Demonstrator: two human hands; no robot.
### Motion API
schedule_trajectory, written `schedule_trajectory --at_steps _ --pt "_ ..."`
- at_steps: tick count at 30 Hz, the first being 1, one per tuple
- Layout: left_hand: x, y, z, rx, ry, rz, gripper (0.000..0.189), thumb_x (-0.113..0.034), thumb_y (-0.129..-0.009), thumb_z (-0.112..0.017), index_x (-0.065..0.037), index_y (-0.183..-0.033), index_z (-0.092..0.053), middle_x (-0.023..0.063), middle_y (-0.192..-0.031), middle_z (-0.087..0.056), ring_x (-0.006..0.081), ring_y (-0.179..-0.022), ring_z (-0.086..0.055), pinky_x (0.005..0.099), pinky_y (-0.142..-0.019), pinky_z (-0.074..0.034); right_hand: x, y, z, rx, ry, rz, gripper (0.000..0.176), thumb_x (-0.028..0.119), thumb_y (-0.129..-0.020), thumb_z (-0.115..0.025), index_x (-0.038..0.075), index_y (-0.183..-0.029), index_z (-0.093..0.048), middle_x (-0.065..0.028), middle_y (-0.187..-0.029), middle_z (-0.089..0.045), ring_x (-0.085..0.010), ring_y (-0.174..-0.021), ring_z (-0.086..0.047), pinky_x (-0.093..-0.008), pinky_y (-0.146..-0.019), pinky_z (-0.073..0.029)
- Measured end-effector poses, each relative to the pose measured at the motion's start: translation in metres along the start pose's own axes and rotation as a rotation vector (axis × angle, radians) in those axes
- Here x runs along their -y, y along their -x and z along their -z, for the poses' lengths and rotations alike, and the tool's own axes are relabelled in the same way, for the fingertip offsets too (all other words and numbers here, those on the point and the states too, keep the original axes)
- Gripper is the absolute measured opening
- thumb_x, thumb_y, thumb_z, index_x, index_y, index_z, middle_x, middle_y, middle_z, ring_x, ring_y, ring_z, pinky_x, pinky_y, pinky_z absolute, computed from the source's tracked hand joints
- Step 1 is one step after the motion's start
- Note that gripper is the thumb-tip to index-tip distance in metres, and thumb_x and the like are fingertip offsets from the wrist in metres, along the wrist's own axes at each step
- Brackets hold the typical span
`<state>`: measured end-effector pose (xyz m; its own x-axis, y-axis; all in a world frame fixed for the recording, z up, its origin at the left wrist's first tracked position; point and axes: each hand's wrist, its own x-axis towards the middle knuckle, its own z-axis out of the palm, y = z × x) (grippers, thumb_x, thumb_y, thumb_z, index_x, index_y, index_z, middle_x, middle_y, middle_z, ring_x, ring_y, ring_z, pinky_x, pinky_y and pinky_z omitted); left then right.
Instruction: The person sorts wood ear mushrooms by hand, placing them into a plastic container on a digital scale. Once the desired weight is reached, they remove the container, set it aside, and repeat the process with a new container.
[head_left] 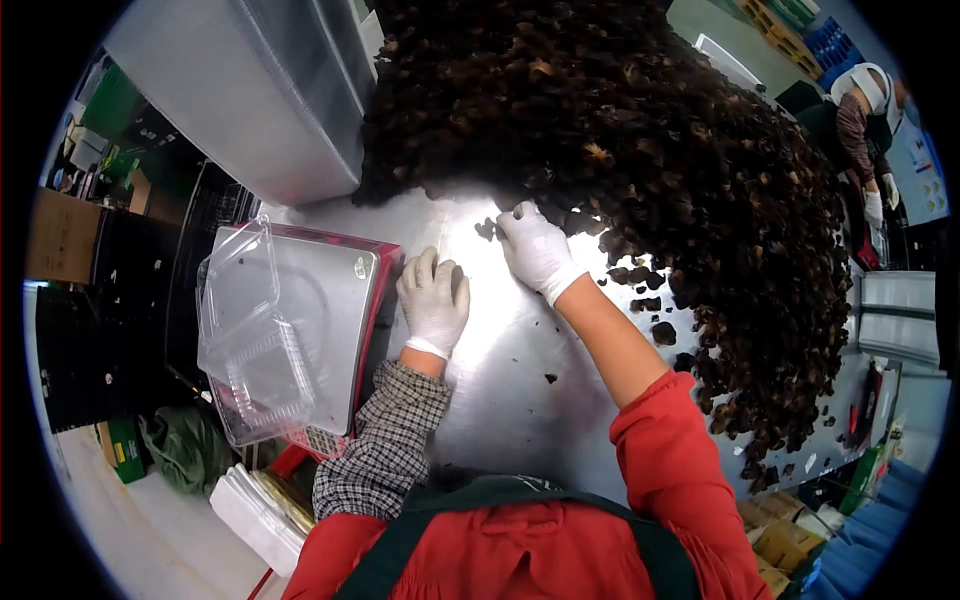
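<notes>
A large heap of dark brown, fungus-like pieces (600,110) covers the far and right parts of the metal table (500,400). My right hand (537,248), in a white glove, is at the heap's near edge with its fingers curled together by a small dark piece (486,229); what they hold, if anything, is hidden. To its left, my left hand (434,302), also gloved, rests on the metal with fingers slightly apart and nothing in them. Left of that hand, an open clear plastic container (262,370) lies on a scale with a flat metal top (335,300).
A tall grey bin (270,110) stands at the table's upper left. Loose dark pieces are scattered right of my right hand. Another person (865,120) works at the far right. White stacked trays (255,515) lie below the scale.
</notes>
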<state>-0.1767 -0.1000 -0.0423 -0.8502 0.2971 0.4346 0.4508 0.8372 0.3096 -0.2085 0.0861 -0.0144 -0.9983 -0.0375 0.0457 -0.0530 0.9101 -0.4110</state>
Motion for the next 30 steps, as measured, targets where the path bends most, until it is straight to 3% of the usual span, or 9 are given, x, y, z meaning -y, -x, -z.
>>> schedule_trajectory --at_steps 7,11,14,17,20,22,25,29,30 --pt "0.007 -0.004 0.003 -0.111 0.172 0.019 0.029 -0.002 -0.071 -0.07 -0.004 -0.099 -0.061 0.0114 -0.104 -0.057 0.0303 -0.092 -0.06 0.0367 -0.077 -0.052 -0.004 0.022 0.033 -0.102 -0.536 -0.191 0.025 0.001 -0.077 -0.058 0.004 -0.102 -0.058 -0.0166 -0.105 -0.054 -0.0345 -0.094 -0.057 -0.0386 -0.087 -0.048" --pt "-0.01 0.002 0.029 -0.118 0.302 0.072 0.031 -0.001 -0.069 -0.07 -0.007 -0.098 -0.061 0.0099 -0.1 -0.057 0.0277 -0.09 -0.059 0.0364 -0.077 -0.051 0.01 0.007 0.021 -0.094 -0.38 0.04 0.027 0.002 -0.078 -0.058 0.005 -0.105 -0.059 -0.0194 -0.108 -0.054 -0.0352 -0.095 -0.058 -0.0385 -0.087 -0.049" --pt "-0.045 0.019 0.073 -0.05 0.435 -0.016 0.032 0.001 -0.068 -0.069 -0.007 -0.098 -0.061 0.0115 -0.098 -0.059 0.0292 -0.088 -0.06 0.0369 -0.077 -0.05 0.029 -0.014 0.006 0.162 -0.106 -0.078 0.021 0.004 -0.081 -0.054 0.009 -0.099 -0.063 -0.0154 -0.109 -0.056 -0.0349 -0.095 -0.058 -0.0392 -0.084 -0.048" --pt "-0.065 0.031 0.149 -0.012 0.608 0.031 0.033 0.004 -0.064 -0.071 -0.005 -0.095 -0.065 0.0127 -0.099 -0.06 0.0285 -0.09 -0.061 0.0339 -0.078 -0.051 0.025 -0.02 -0.01 0.058 -0.167 -0.099 0.016 0.005 -0.081 -0.055 0.009 -0.094 -0.064 -0.0151 -0.107 -0.057 -0.0338 -0.091 -0.058 -0.04 -0.084 -0.048" --pt "-0.018 0.035 0.216 -0.33 0.461 0.108 0.03 0.008 -0.068 -0.067 -0.003 -0.096 -0.063 0.011 -0.098 -0.061 0.0231 -0.087 -0.059 0.0336 -0.078 -0.049 0.034 -0.013 0.0 0.036 -0.405 -0.113 0.017 -0.001 -0.077 -0.059 0.005 -0.092 -0.064 -0.0148 -0.095 -0.059 -0.0265 -0.086 -0.059 -0.038 -0.081 -0.05" --pt "0.031 0.046 0.241 -0.478 0.516 0.339 0.027 0.01 -0.079 -0.06 -0.001 -0.103 -0.061 0.0058 -0.098 -0.059 0.0151 -0.086 -0.057 0.027 -0.076 -0.048 0.099 0.002 0.056 0.135 -0.555 -0.086 0.021 -0.005 -0.075 -0.059 0.001 -0.095 -0.063 -0.0127 -0.091 -0.06 -0.0209 -0.087 -0.059 -0.0343 -0.075 -0.051" --pt "0.088 0.057 0.255 -0.498 0.664 0.637 0.02 0.005 -0.088 -0.056 0.0 -0.108 -0.058 0.0017 -0.098 -0.058 0.0077 -0.085 -0.054 0.0215 -0.075 -0.047 0.174 0.018 0.033 -0.131 -0.855 0.411 0.019 0.002 -0.074 -0.061 0.004 -0.093 -0.06 -0.0151 -0.097 -0.055 -0.0305 -0.094 -0.055 -0.0388 -0.084 -0.047" --pt "0.119 0.062 0.25 -0.334 0.651 0.722 0.02 -0.003 -0.09 -0.059 0.001 -0.11 -0.059 0.0043 -0.099 -0.061 0.0103 -0.085 -0.056 0.0223 -0.075 -0.047 0.278 0.043 0.022 0.118 -0.824 0.481 0.029 0.004 -0.072 -0.063 0.005 -0.1 -0.057 -0.0179 -0.099 -0.057 -0.0351 -0.093 -0.059 -0.0422 -0.084 -0.049" --pt "0.12 0.06 0.252 -0.207 0.395 0.564 0.025 -0.008 -0.09 -0.06 0.003 -0.112 -0.058 0.007 -0.102 -0.062 0.0134 -0.087 -0.058 0.0255 -0.079 -0.048 0.291 0.045 0.016 0.129 -0.66 0.498 0.035 0.006 -0.072 -0.063 0.005 -0.106 -0.056 -0.0186 -0.099 -0.057 -0.0353 -0.093 -0.06 -0.0434 -0.083 -0.05"
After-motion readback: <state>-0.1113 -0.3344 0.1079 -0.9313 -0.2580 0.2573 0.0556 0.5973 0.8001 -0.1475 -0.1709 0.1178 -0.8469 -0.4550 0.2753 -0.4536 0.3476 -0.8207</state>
